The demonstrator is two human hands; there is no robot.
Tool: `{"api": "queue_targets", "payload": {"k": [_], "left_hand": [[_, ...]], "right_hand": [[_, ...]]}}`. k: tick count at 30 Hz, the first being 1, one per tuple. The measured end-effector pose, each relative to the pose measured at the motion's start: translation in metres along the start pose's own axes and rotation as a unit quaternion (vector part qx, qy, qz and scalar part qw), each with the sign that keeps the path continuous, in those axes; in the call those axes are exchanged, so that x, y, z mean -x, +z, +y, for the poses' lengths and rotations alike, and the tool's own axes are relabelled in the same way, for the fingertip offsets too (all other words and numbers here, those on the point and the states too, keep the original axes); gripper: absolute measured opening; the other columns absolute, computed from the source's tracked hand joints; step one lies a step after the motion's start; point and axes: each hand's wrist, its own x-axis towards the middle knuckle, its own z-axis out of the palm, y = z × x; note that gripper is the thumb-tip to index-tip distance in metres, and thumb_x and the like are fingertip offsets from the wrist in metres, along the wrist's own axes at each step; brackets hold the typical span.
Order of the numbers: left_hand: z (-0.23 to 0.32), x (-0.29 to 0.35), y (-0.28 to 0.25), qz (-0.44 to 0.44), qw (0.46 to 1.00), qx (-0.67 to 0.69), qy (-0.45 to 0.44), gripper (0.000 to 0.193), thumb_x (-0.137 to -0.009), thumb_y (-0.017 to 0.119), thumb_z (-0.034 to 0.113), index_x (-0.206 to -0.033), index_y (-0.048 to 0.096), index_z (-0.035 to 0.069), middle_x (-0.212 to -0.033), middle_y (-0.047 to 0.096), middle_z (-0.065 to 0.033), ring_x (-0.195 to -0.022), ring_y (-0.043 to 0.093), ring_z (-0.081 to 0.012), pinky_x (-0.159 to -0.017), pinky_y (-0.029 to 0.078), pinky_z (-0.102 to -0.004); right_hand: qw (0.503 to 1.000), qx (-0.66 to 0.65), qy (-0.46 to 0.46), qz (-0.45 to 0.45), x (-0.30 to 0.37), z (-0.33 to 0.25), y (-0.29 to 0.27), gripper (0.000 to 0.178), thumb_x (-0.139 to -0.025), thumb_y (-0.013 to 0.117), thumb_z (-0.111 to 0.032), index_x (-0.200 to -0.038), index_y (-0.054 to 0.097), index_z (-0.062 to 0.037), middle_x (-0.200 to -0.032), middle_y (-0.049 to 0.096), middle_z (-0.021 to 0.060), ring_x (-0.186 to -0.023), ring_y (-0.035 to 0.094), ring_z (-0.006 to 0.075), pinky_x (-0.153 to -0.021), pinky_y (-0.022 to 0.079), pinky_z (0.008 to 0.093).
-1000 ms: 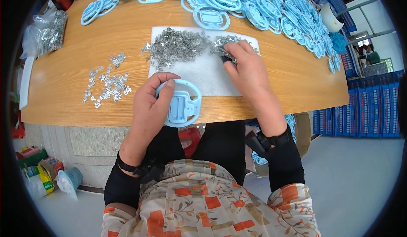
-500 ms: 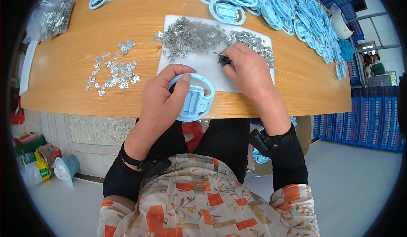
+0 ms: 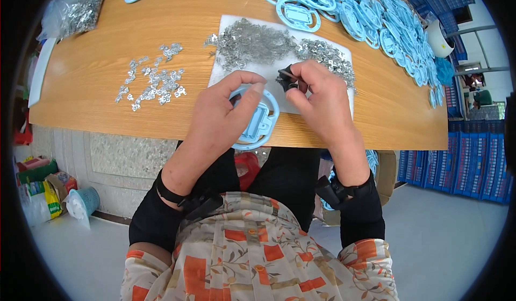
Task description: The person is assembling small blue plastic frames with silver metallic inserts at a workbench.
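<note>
My left hand point(image 3: 224, 107) grips a light blue plastic wheel-shaped frame point(image 3: 267, 125) at the table's front edge, thumb and index finger near its upper rim. The wheel has a rectangular recess in its middle. Just to its right, my right hand point(image 3: 325, 94) is closed on a small black tool point(image 3: 285, 77), whose exact kind I cannot make out. That tool is held above a white foam sheet point(image 3: 274, 75). On the sheet lie a heap of small thin metal pieces point(image 3: 252, 45) and a second heap of metal pieces point(image 3: 328, 53), partly hidden by my right hand.
Loose metal tabs point(image 3: 156, 83) are scattered on the wooden table point(image 3: 86, 96) to the left. A plastic bag of metal parts point(image 3: 80, 10) stands at the far left. Many blue wheel frames point(image 3: 371, 21) are piled along the back right. Blue stacked bins point(image 3: 457, 166) stand beyond.
The view has shifted slightly. My right hand has drawn back from the metal heaps with the black tool, now turned differently. My left hand still holds the blue wheel, its thumb and index finger nearer together.
</note>
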Motion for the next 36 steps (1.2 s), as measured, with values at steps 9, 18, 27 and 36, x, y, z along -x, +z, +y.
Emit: {"api": "queue_targets", "payload": {"k": [9,18,27,36], "left_hand": [[-0.005,-0.008,-0.009,-0.024,1.0,0.006,-0.004,0.014,-0.097,0.065,0.016,-0.102,0.067,0.004,-0.088,0.065,0.0046,-0.082,0.056,-0.0019,-0.073,0.047,-0.0204],[-0.007,-0.007,-0.011,-0.03,0.999,0.017,-0.005,0.013,-0.097,0.066,0.017,-0.101,0.067,0.004,-0.087,0.063,0.0059,-0.081,0.055,-0.0011,-0.072,0.046,-0.0191],[-0.005,-0.006,-0.014,-0.002,0.993,0.111,-0.025,0.019,-0.101,0.057,0.015,-0.114,0.065,0.004,-0.097,0.067,0.002,-0.087,0.061,-0.0038,-0.077,0.049,-0.0201],[0.011,0.003,0.003,0.061,0.942,0.329,-0.034,0.031,-0.103,0.049,0.013,-0.134,0.048,0.007,-0.109,0.062,-0.002,-0.097,0.058,-0.0093,-0.082,0.05,-0.0246]], "right_hand": [[0.989,-0.139,0.029,0.03,0.008,-0.002,0.015,0.02,-0.077,0.067,-0.002,-0.098,0.065,-0.0003,-0.083,0.065,0.0126,-0.066,0.063,0.0228,-0.063,0.05,0.0328],[0.897,-0.399,0.182,-0.046,0.004,0.002,0.031,0.011,-0.085,0.06,-0.004,-0.094,0.064,0.0012,-0.077,0.058,-0.0037,-0.071,0.049,0.0016,-0.062,0.04,0.02],[0.859,-0.469,0.205,-0.013,0.02,0.001,0.019,0.011,-0.091,0.054,-0.006,-0.1,0.06,-0.0027,-0.083,0.057,-0.0056,-0.071,0.047,0.0012,-0.062,0.037,0.0185],[0.816,-0.525,0.241,0.011,0.068,-0.009,0.029,0.028,-0.096,0.051,-0.013,-0.121,0.058,-0.0026,-0.086,0.061,0.0016,-0.062,0.044,0.0046,-0.055,0.034,0.0182]]}}
